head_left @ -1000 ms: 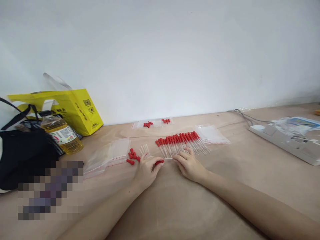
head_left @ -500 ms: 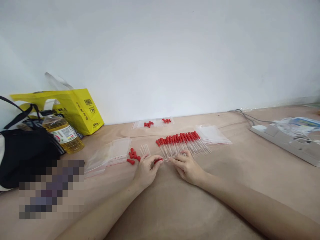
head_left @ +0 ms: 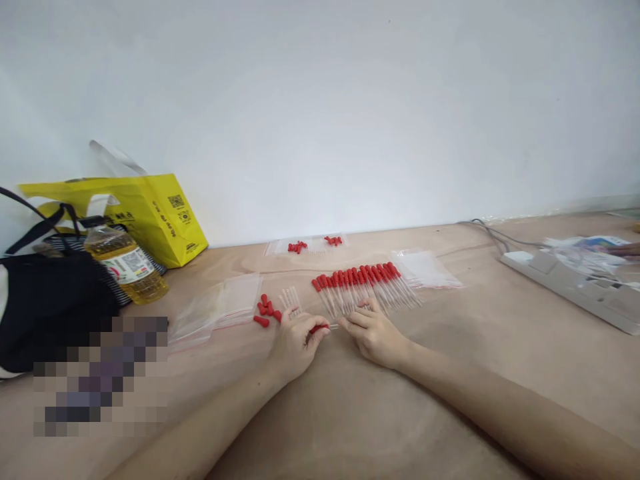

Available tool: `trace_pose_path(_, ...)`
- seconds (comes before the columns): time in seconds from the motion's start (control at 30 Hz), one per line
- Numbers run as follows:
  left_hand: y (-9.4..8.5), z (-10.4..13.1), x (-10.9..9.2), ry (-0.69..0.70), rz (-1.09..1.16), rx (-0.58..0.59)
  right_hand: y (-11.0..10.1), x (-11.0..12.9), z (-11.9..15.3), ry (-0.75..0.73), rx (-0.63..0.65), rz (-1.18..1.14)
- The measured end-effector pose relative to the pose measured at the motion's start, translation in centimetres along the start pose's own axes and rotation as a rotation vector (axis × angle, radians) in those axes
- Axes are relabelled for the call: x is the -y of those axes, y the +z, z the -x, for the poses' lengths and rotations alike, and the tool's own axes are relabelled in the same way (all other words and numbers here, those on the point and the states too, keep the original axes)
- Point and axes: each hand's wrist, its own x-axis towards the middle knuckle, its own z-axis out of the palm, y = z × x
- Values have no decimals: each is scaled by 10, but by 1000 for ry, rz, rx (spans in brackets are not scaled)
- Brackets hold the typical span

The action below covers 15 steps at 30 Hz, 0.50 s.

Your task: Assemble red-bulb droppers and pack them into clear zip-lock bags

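My left hand [head_left: 299,343] pinches a red rubber dropper bulb [head_left: 319,328] between thumb and fingers. A thin clear glass tube [head_left: 333,327] runs from the bulb toward my right hand [head_left: 376,337], whose fingers are closed round its other end. Just beyond my hands lies a row of glass droppers [head_left: 357,287] with red bulbs, side by side, tips toward me. Loose red bulbs [head_left: 263,310] and a few bare glass tubes [head_left: 290,300] rest beside my left hand.
Clear zip bags lie at left [head_left: 237,300] and right [head_left: 427,269]. More red bulbs [head_left: 297,247] sit near the wall. A yellow bag [head_left: 170,227], oil bottle [head_left: 127,263] and black bag [head_left: 55,310] stand left. At right, another person's hand [head_left: 627,250] is by a power strip [head_left: 575,287].
My left hand has shifted slightly right, and more of the red bulb shows. Another person's hand has appeared at the far right, by the plastic packets.
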Motion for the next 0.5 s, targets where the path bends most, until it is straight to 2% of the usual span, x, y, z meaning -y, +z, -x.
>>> trace_pose_path(0.3,-2,0,-6,17,-42,-53,7,7,-2,5,-24,-55)
trace_pose_path(0.5,-2,-3,-1,-3,-51,-32,5,3,-4,56,9,-64)
